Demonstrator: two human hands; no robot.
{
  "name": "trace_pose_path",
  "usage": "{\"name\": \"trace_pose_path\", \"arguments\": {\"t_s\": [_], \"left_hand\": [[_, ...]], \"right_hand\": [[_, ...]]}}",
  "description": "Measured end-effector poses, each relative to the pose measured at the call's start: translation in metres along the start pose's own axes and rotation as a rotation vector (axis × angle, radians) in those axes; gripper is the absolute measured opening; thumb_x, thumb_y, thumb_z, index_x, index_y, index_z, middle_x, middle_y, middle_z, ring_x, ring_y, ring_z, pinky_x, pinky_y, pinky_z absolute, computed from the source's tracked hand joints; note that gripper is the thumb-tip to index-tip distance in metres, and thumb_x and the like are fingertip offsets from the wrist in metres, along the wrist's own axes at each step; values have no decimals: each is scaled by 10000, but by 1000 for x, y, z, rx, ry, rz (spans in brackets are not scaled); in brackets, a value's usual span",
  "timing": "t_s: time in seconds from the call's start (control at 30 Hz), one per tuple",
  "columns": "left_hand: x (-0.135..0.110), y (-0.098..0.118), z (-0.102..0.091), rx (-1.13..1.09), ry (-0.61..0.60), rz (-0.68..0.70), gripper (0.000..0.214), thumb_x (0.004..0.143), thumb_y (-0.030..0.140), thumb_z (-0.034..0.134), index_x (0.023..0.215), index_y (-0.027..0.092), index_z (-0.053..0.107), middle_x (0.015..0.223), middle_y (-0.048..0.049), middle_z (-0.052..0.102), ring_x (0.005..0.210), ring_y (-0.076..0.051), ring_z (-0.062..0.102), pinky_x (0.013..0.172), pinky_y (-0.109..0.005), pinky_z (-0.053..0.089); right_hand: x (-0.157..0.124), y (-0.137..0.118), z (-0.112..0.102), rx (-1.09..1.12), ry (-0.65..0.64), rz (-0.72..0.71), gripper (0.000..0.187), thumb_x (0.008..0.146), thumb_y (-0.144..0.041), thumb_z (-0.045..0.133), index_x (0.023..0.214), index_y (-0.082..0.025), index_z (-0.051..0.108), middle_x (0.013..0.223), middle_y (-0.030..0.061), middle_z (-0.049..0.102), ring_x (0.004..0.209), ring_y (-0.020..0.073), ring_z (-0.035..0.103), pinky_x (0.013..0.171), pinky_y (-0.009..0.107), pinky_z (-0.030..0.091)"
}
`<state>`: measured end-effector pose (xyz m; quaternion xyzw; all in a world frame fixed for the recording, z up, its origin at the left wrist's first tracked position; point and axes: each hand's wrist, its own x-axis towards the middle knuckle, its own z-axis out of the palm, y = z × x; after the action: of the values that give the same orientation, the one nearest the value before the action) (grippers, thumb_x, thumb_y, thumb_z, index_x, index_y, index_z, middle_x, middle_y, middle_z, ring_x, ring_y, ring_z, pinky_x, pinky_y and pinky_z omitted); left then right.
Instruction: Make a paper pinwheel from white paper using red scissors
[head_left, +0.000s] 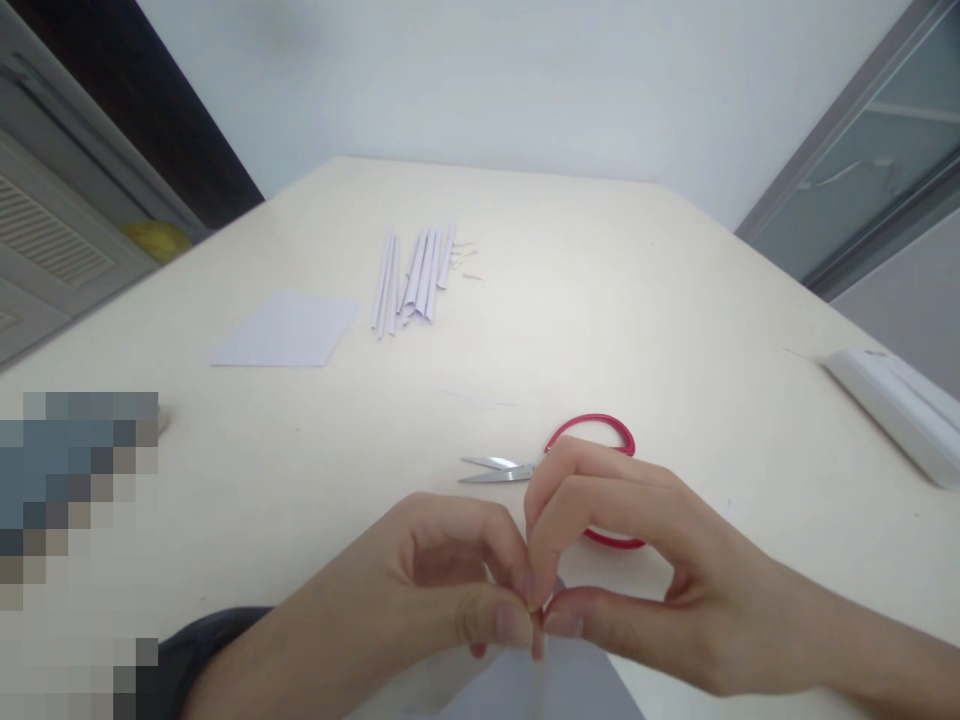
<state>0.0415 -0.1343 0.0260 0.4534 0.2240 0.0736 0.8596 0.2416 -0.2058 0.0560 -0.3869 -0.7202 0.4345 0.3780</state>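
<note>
Near the front of the table, my left hand (450, 590) and my right hand (637, 560) meet fingertip to fingertip. Both are closed in a pinch on a narrow pale strip (539, 690) that looks like tape; its upper end is hidden by the fingers. Beneath them lies a sheet of paper (592, 680), partly covered by my hands. Just beyond my right hand are scissors with red handles (604, 418), their blades slightly apart and pointing left. My right fingers block part of the handles from view.
Several rolled paper tubes (420, 275) lie farther back, with small scraps (469, 262) beside them. To their left is a flat stack of paper (289, 330). A thin strip (480, 400) lies behind the scissors. At the right edge is a long white object (892, 410).
</note>
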Motion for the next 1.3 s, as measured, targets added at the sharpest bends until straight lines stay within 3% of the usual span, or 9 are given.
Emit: {"name": "trace_pose_path", "arguments": {"t_s": [0.2, 0.37, 0.6, 0.73, 0.87, 1.07, 1.3], "left_hand": [[1, -1, 1, -27, -7, 13, 197, 730, 331, 833, 725, 180, 707, 700, 16, 656, 629, -117, 517, 596, -221, 375], [3, -2, 2, -79, -31, -16, 370, 711, 325, 866, 985, 178, 665, 757, 32, 634, 651, -86, 543, 604, -184, 392], [4, -5, 3, -172, -73, 41, 292, 763, 280, 836, 922, 170, 617, 786, 28, 626, 703, -86, 570, 635, -174, 405], [2, -2, 4, -22, -50, 142, 177, 864, 313, 729, 841, 169, 628, 835, 13, 591, 787, -115, 540, 719, -206, 423], [-1, 5, 3, 156, 12, 143, 221, 850, 390, 722, 829, 190, 632, 851, 4, 594, 804, -145, 535, 725, -230, 431], [-4, 10, 6, 472, 132, 175, 88, 877, 279, 679, 819, 223, 643, 818, 18, 636, 807, -166, 584, 753, -239, 461], [-7, 7, 8, 571, 214, 250, 109, 862, 149, 620, 786, 227, 624, 809, 26, 642, 822, -166, 600, 775, -237, 464]], "right_hand": [[0, 2, 0, 3, 14, -17, 163, 837, -4, 672, 890, -156, 645, 929, 18, 559, 862, 124, 557, 799, 237, 493], [-1, 3, 0, -10, 7, -28, 125, 867, -44, 665, 892, -166, 650, 980, 33, 577, 906, 136, 575, 834, 252, 504], [-2, 3, 2, -13, -37, -39, 49, 924, -141, 641, 904, -185, 633, 983, 44, 596, 928, 153, 589, 858, 276, 511], [-1, 2, 2, -37, 15, 25, 118, 869, -97, 666, 857, -184, 588, 948, 31, 575, 871, 148, 571, 802, 272, 499], [0, 1, 4, -79, 64, 98, 186, 806, -18, 652, 825, -183, 566, 917, 14, 553, 837, 135, 562, 757, 256, 476], [-2, 1, 7, -81, 97, 115, 149, 837, -65, 654, 796, -181, 568, 879, 2, 562, 820, 129, 566, 746, 250, 466], [-1, 5, 7, -97, 122, 123, 127, 850, -76, 653, 812, -185, 599, 880, 4, 569, 812, 138, 573, 744, 270, 469]]}}
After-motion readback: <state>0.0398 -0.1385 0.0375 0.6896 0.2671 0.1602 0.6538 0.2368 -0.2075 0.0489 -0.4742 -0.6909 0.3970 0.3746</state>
